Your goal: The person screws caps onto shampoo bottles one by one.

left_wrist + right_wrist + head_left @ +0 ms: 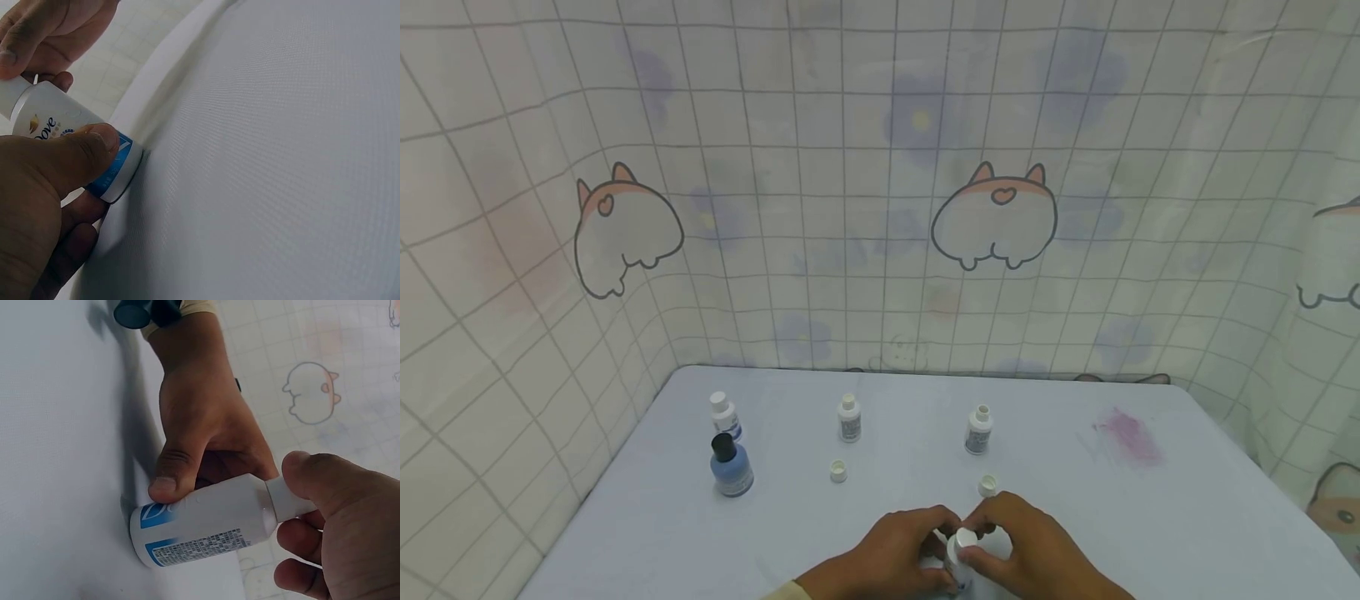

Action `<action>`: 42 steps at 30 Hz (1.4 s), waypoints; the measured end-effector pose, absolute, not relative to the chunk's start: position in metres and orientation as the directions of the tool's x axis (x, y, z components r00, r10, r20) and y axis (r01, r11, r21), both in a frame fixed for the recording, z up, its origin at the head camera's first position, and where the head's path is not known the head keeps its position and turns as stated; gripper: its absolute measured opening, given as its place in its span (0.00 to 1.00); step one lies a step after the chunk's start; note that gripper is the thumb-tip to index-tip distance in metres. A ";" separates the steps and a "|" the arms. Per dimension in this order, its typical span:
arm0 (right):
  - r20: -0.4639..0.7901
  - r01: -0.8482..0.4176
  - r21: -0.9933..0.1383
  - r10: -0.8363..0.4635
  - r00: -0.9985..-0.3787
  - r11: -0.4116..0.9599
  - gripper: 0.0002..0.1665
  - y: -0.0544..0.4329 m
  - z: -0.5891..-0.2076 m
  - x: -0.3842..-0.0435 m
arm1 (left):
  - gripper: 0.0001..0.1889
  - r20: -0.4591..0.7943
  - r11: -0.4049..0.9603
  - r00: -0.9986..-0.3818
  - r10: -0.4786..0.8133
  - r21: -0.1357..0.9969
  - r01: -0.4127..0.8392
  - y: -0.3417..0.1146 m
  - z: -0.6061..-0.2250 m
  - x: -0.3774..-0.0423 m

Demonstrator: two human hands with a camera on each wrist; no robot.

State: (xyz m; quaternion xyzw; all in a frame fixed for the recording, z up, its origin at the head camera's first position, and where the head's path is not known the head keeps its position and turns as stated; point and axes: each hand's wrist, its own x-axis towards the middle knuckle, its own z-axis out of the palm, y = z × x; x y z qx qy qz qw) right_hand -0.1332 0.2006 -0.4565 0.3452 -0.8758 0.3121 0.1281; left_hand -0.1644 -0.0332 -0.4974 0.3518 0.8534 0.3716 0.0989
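At the front of the table, my left hand grips a small white Dove bottle with a blue band around its base. In the left wrist view the left thumb lies across the label of the bottle. My right hand pinches the white cap at the bottle's top between thumb and fingers. The cap sits on the neck. The bottle stands upright with its base at the white tabletop. Just beyond the right hand lies a loose white cap.
Two uncapped white bottles stand farther back, one in the middle and one to the right. Another loose cap lies before the middle one. At left are a blue bottle with black cap and a capped white bottle.
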 end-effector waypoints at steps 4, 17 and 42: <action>0.389 -0.665 -0.509 -0.542 -0.744 0.547 0.15 0.202 -0.454 -0.131 | 0.28 0.089 0.466 -0.726 0.682 0.712 0.525 -0.033 -0.497 -0.165; 0.381 -0.704 -0.540 -0.612 -0.693 0.460 0.20 0.207 -0.454 -0.135 | 0.29 0.102 0.455 -0.716 0.691 0.708 0.540 -0.034 -0.499 -0.166; 0.384 -0.696 -0.560 -0.605 -0.698 0.448 0.21 0.208 -0.452 -0.134 | 0.29 0.110 0.461 -0.721 0.684 0.701 0.544 -0.034 -0.496 -0.164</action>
